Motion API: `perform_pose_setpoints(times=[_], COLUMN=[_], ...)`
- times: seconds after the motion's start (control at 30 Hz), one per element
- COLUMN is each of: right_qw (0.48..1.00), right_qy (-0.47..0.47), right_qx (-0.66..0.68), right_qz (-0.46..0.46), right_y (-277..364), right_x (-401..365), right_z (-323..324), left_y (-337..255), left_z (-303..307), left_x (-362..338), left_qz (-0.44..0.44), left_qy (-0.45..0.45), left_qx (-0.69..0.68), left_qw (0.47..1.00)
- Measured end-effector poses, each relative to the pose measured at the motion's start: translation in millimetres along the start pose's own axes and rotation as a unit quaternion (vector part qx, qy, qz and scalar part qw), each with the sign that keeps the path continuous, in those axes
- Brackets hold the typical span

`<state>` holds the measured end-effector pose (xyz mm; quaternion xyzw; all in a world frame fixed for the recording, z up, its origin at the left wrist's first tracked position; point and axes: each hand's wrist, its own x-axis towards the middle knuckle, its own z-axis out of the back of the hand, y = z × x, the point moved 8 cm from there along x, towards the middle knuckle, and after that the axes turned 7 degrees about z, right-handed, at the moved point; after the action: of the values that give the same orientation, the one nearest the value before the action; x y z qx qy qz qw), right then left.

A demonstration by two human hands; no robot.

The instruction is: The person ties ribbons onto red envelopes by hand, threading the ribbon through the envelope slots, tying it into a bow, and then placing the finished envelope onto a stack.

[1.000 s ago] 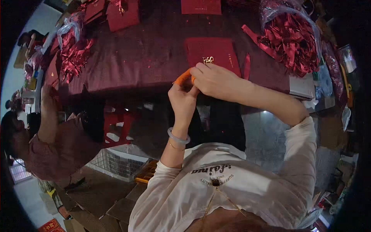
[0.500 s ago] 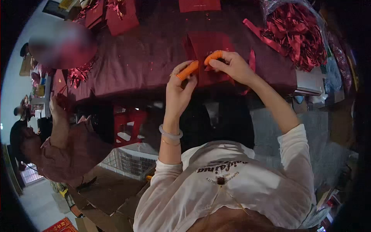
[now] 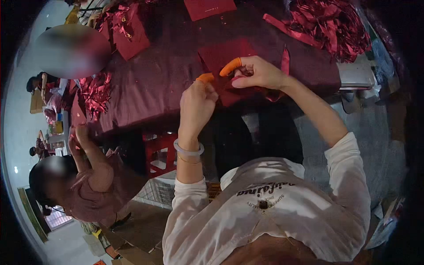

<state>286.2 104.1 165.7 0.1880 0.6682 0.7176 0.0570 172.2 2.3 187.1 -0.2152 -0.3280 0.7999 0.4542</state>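
A dark red paper bag or folder (image 3: 240,48) lies on the table before me, its lower part behind my hands. My left hand (image 3: 197,104) is closed at its left edge, with an orange finger cover on a finger and a pale bangle on the wrist. What those fingers hold is hidden. My right hand (image 3: 260,74) is in a pinch over the bag, an orange cover on its index finger. A bit of red ribbon shows by that thumb. Another red ribbon (image 3: 285,61) lies just beyond the right wrist.
A large heap of red ribbons (image 3: 331,28) lies at the far right. Red folders (image 3: 130,37) and more ribbons (image 3: 95,95) are at left on the dark red tablecloth (image 3: 163,75). A co-worker (image 3: 99,181) sits at my left, near a white plastic crate (image 3: 157,192) and cardboard.
The view has shifted, so the table items appear further left. My left fingers are curled in more and sit lower. My right index finger has straightened somewhat, and the hands remain close together.
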Motion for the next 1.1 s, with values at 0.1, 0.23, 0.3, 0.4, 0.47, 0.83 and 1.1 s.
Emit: perform_pose_setpoints(times=[0.1,0.23,0.3,0.4,0.47,0.83,1.1], right_qw=[0.999,0.996,0.996,0.996,0.995,0.998,0.944], right_qy=[0.030,0.068,0.063,0.064,0.075,-0.025,-0.268], right_qx=[-0.016,-0.048,-0.055,-0.063,-0.065,0.008,-0.169], right_qz=[-0.012,-0.021,-0.024,-0.016,-0.004,-0.056,-0.093], right_y=[2,4,0,-5,-1,20,17], right_x=[0,1,1,2,3,-23,-135], right_z=[-4,-10,-9,-8,-11,13,76], left_y=[6,53,59,75,55,-2,15], left_z=[19,41,53,55,61,-20,-23], left_x=[-2,-17,-27,-35,-44,-3,-11], left_qz=[0.025,0.068,0.078,0.115,0.027,0.027,0.024], left_qy=[0.067,0.141,0.129,0.106,0.012,-0.152,-0.108], left_qx=[0.052,-0.101,-0.089,-0.172,0.075,0.062,-0.453], left_qw=[0.996,0.983,0.985,0.973,0.997,0.986,0.885])
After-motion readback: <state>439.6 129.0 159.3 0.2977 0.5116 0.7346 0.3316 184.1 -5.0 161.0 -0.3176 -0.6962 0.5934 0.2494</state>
